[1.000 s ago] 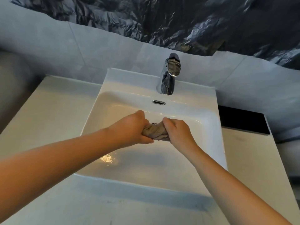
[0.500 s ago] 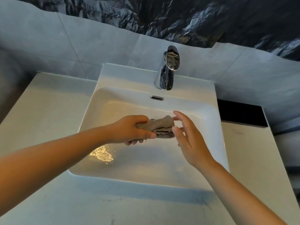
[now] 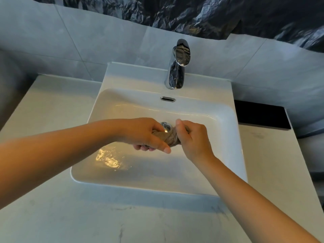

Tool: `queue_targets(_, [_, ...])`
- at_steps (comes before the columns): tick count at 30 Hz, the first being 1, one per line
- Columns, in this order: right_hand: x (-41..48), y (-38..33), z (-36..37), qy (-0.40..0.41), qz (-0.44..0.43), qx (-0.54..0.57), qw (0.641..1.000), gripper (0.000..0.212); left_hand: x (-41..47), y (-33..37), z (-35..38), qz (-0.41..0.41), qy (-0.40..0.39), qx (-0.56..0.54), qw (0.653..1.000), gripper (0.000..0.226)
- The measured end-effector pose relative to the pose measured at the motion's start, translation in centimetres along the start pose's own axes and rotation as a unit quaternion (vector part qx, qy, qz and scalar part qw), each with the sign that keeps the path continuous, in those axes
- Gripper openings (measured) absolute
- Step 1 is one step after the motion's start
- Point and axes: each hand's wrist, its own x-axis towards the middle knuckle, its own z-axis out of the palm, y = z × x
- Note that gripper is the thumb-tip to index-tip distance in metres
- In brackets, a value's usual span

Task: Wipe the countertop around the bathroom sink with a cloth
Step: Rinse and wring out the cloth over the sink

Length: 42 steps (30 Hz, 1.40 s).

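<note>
Nearest the camera, a strip of pale, faintly veined countertop [image 3: 122,216], continuing along both sides of a white rectangular sink [image 3: 157,187]. Two bare forearms reaching in from the lower corners to meet over the basin. Between them, a twisted grey-brown cloth [image 3: 172,139], held over the basin and off the countertop. Left hand [image 3: 143,134] clenched around the cloth's left end, thumb across the front, fingertips curled underneath. Right hand [image 3: 194,137] fisted around the right end, knuckles up. On the basin floor below the left wrist, a glinting patch of water [image 3: 108,157]. Just behind the hands, a chrome drain [image 3: 166,125], partly hidden by them. Farther back, an overflow slot [image 3: 167,99] in the rear wall, then a chrome faucet [image 3: 177,67] on the back ledge. To the right, a flat black panel [image 3: 259,114] on the counter. Beyond, grey wall tiles [image 3: 70,41] under a dark rocky mural [image 3: 192,13].
</note>
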Motion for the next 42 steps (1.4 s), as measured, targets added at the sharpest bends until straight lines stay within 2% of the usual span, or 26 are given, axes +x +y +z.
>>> queue_targets(3, [0.5,0.5,0.6,-0.087,0.146,-0.032,0.985,0.052,1.1,-0.1,0.4,0.005,0.078,0.143,0.987,0.029])
queue_targets(6, [1.0,0.5,0.7,-0.157,0.271,-0.013,0.949,0.053,2.3,-0.7,1.4,0.034,0.131,0.309,0.941,0.03])
queue_targets(10, [1.7,0.2,0.0,-0.257,0.383,0.01,0.887,0.053,3.3,-1.1,1.6,0.077,0.138,0.447,0.88,0.037])
queue_targets(13, [2.3,0.0,-0.7,-0.31,0.433,0.031,0.846,0.05,3.7,-1.2,1.2,0.116,0.146,0.492,0.85,0.036])
queue_targets(16, [2.7,0.1,-1.3,-0.359,0.469,0.063,0.804,0.046,3.8,-1.4,1.1,0.141,0.158,0.502,0.839,0.036])
queue_targets(18, [2.7,0.1,-1.4,-0.365,0.475,0.074,0.797,0.045,3.8,-1.5,1.2,0.141,0.166,0.505,0.835,0.038])
queue_targets(19, [2.6,0.2,-1.3,-0.352,0.465,0.074,0.809,0.046,3.8,-1.6,1.2,0.14,0.17,0.506,0.834,0.039])
queue_targets(21, [2.3,0.2,-1.2,-0.299,0.414,0.063,0.858,0.048,3.6,-1.6,1.3,0.128,0.17,0.491,0.845,0.04])
queue_targets(23, [1.7,0.2,-1.4,-0.241,0.329,0.032,0.913,0.05,3.0,-1.5,1.1,0.098,0.151,0.417,0.891,0.035])
queue_targets(26, [-0.1,1.0,-2.6,-0.157,0.179,0.005,0.971,0.051,2.1,-1.4,1.1,0.045,0.102,0.219,0.969,0.03])
queue_targets(28, [-1.9,1.8,-3.2,-0.069,0.062,0.002,0.996,0.053,1.4,-1.3,1.3,0.008,0.048,0.029,0.998,0.032])
queue_targets(31, [-3.9,2.4,-2.6,0.02,-0.078,0.001,0.997,0.05,0.6,-1.2,1.0,-0.011,-0.065,-0.144,0.987,0.041])
queue_targets(34, [-3.8,1.5,-1.5,0.058,-0.145,0.04,0.987,0.045,0.1,-0.7,0.4,-0.014,-0.23,-0.239,0.943,0.039])
queue_targets(36, [-2.9,0.4,-1.1,0.093,-0.18,0.063,0.977,0.044,-0.1,-0.2,-0.1,-0.026,-0.308,-0.269,0.912,0.039])
queue_targets(39, [-1.6,-0.7,-1.0,0.125,-0.22,0.05,0.966,0.04,-0.3,0.1,-0.6,-0.04,-0.322,-0.262,0.909,0.038])
queue_targets(42, [-1.0,-0.3,-1.1,0.092,-0.182,0.018,0.979,0.046,-0.5,0.7,-0.4,-0.047,-0.253,-0.196,0.946,0.024])
